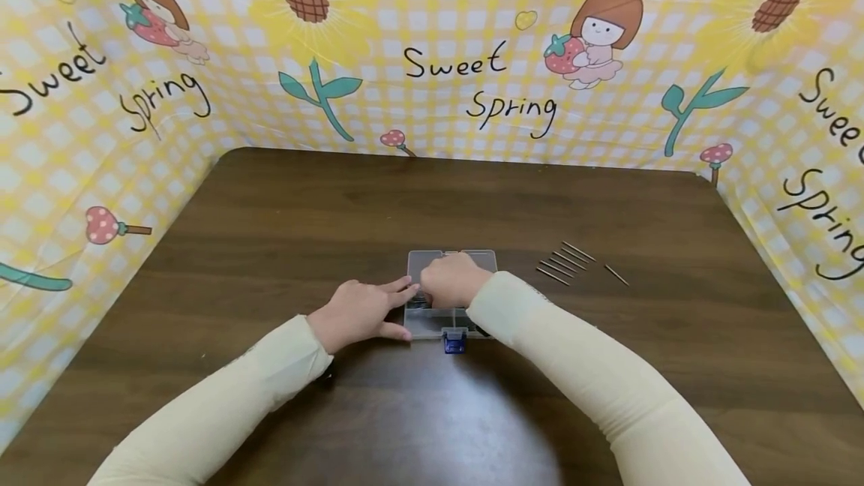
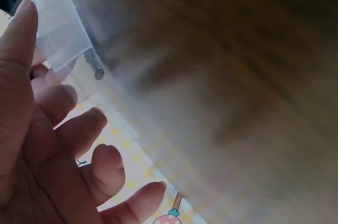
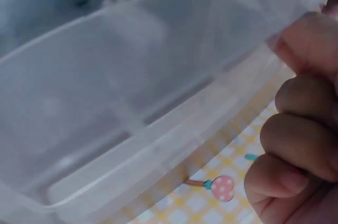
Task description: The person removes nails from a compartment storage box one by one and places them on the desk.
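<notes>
A clear plastic box [image 1: 429, 325] with dividers and a blue latch [image 1: 454, 343] lies with its lid raised at the far side. The left hand [image 1: 361, 313] touches the box's left side, fingers and thumb spread; in the left wrist view the same hand [image 2: 63, 123] is beside the clear wall [image 2: 62, 26]. Over the box's back compartment the right hand [image 1: 454, 281] reaches in with curled fingers. The right wrist view has those curled fingers [image 3: 290, 134] beside the clear wall [image 3: 158, 65]; whatever their tips touch is hidden. Dark small items [image 1: 420, 300] lie in the left compartment.
Several thin metal rods [image 1: 565, 262] lie roughly parallel on the brown table [image 1: 324, 208] right of the box, with one more rod [image 1: 616, 274] apart from them farther right. Patterned yellow cloth [image 1: 459, 28] stands around the table's back and sides.
</notes>
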The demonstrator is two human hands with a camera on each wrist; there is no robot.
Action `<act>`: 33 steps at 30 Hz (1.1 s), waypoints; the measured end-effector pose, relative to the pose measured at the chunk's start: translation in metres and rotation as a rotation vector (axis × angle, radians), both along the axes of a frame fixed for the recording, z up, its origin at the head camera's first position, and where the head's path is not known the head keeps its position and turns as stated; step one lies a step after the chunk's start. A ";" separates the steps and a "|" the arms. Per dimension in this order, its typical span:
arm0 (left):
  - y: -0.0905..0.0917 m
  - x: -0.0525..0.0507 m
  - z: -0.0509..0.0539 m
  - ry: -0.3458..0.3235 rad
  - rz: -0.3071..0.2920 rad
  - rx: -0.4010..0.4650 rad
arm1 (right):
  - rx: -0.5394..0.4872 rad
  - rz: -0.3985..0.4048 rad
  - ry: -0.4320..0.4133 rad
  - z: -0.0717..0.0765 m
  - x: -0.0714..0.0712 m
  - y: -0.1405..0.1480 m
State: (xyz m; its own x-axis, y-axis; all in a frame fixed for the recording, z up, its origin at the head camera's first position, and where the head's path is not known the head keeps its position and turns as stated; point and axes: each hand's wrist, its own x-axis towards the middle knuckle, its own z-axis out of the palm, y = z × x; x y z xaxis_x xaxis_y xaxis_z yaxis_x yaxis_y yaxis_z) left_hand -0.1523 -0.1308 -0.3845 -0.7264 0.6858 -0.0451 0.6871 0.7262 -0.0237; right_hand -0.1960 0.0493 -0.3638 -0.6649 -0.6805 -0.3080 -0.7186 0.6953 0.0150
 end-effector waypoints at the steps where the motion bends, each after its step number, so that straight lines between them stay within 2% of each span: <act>1: 0.000 0.000 -0.001 0.021 -0.008 0.005 | 0.010 0.000 0.003 0.000 0.001 -0.002; 5: 0.003 0.000 -0.002 0.070 -0.013 -0.004 | 0.039 0.002 0.001 -0.002 0.001 -0.004; 12: 0.006 0.000 -0.002 0.091 -0.025 -0.031 | 0.032 -0.006 -0.024 -0.002 0.000 -0.001; 16: 0.006 -0.001 -0.001 0.090 -0.017 -0.039 | 0.030 0.006 -0.020 -0.001 0.000 -0.001; 19: 0.006 -0.001 0.000 0.060 -0.003 -0.049 | 0.026 0.009 -0.026 -0.001 -0.001 -0.001; 25: 0.006 0.001 -0.001 0.068 -0.002 -0.071 | 0.000 -0.009 -0.079 -0.001 -0.004 0.002; 28: 0.004 0.001 0.000 0.087 -0.004 -0.072 | -0.023 -0.012 -0.094 0.004 -0.006 0.005; 33: 0.001 0.001 0.001 0.075 0.000 -0.075 | -0.060 -0.040 -0.166 0.014 -0.010 0.013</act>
State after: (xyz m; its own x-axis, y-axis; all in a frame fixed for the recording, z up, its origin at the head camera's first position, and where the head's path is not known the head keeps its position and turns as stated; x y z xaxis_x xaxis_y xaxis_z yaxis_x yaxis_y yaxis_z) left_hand -0.1510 -0.1294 -0.3832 -0.7298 0.6823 -0.0417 0.6811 0.7206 -0.1295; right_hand -0.2058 0.0622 -0.3503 -0.6349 -0.6753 -0.3754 -0.6798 0.7191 -0.1439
